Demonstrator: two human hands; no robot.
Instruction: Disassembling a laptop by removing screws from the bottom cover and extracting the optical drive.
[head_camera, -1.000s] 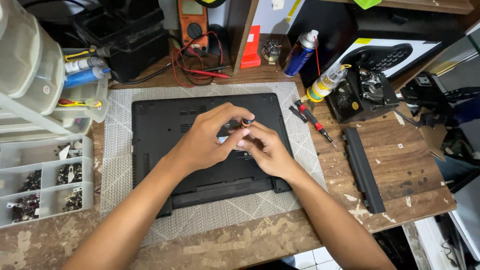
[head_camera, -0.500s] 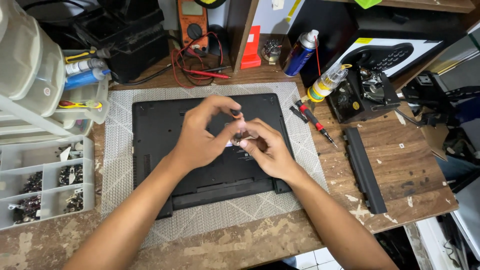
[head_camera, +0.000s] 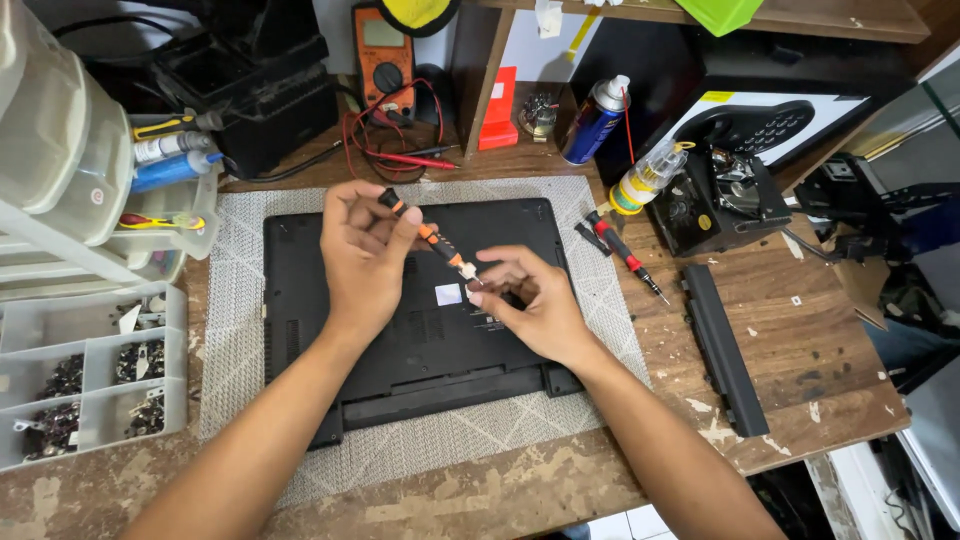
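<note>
A black laptop (head_camera: 400, 340) lies upside down on a grey mat (head_camera: 240, 290) on the wooden bench. My left hand (head_camera: 360, 255) is raised above it, gripping a small black and orange screwdriver (head_camera: 432, 236) that slants down to the right. My right hand (head_camera: 530, 305) pinches the screwdriver's tip end with thumb and forefinger, just above the laptop's base. What sits between those fingertips is too small to tell.
A red and black screwdriver (head_camera: 625, 252) and a long black battery (head_camera: 722, 345) lie right of the laptop. A compartment tray of screws (head_camera: 90, 375) stands at the left. Behind are a spray can (head_camera: 596, 118), a small bottle (head_camera: 645, 178), a multimeter with leads (head_camera: 385, 60) and a black device (head_camera: 725, 195).
Both hands were clasped low over the laptop's middle; the left hand has lifted and turned, and the screwdriver now shows in it, with the right hand at its tip.
</note>
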